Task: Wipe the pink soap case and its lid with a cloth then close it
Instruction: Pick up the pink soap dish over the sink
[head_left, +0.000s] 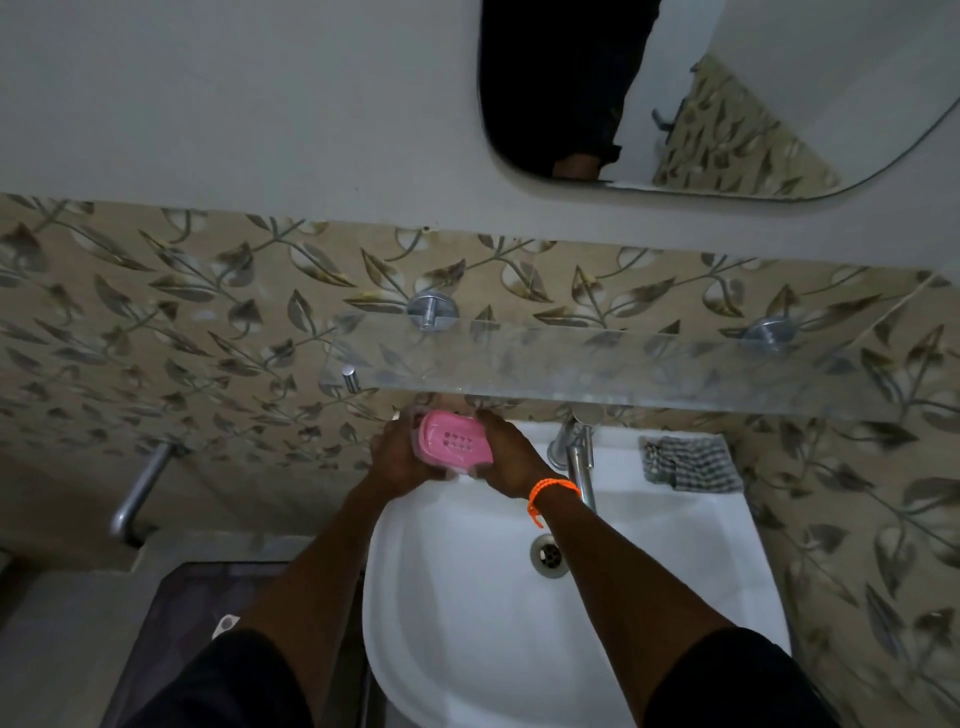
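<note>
Soap case: a pink soap case (455, 435) with small drain holes in its floor is held up above the back left corner of the sink, just under the glass shelf, probably so it can be handled freely on all sides.
Lid: a paler, translucent edge shows around the pink part; it may be the lid, but I cannot tell.
Left hand (400, 457): fingers curled around the case's left end, steadying it.
Right hand (506, 457): fingers curled over the case's right end, gripping it; an orange wristband (551, 493) circles the wrist.
Cloth: a grey checked cloth (693, 462) lies on the back right ledge of the sink, apart from both hands, so wiping looks either not begun or paused.
Sink: a white sink (675, 561) sits below the hands, with a chrome tap (579, 462) between case and cloth.
Shelf: a glass shelf (649, 371) crosses the leaf-patterned tiles.
</note>
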